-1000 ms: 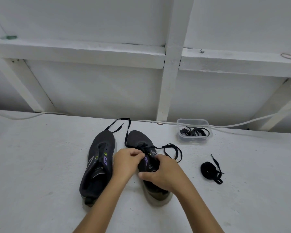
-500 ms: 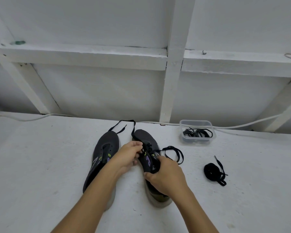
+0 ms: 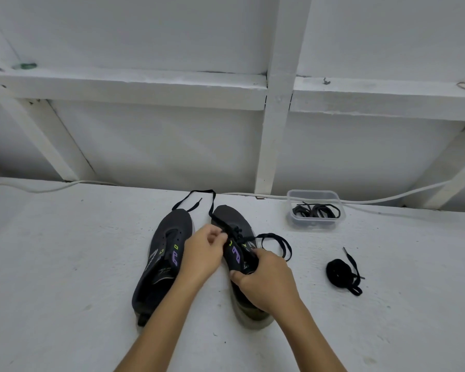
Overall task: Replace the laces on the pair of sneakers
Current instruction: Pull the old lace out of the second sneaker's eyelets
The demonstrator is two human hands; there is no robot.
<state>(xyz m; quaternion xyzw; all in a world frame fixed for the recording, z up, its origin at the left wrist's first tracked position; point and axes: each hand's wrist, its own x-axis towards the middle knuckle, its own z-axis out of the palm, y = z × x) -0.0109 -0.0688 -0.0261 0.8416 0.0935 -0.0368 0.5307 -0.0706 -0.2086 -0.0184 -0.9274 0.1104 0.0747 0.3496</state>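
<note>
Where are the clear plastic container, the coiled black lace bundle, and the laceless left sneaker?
Clear plastic container (image 3: 316,195): head view, far rim.
Coiled black lace bundle (image 3: 338,272): head view, centre of coil.
Laceless dark grey left sneaker (image 3: 173,222): head view, toe upper.

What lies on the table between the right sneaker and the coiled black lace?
Head view: a loose loop of the right sneaker's own lace; the table up to the coiled black lace is bare.

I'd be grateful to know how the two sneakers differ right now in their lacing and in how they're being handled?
The right sneaker carries a black lace through its eyelets; the left sneaker shows bare eyelets. The left hand pinches at the right sneaker's lacing and the right hand grips its tongue; neither grips the left sneaker. Both are dark, with purple markings, toes pointing away.
</note>
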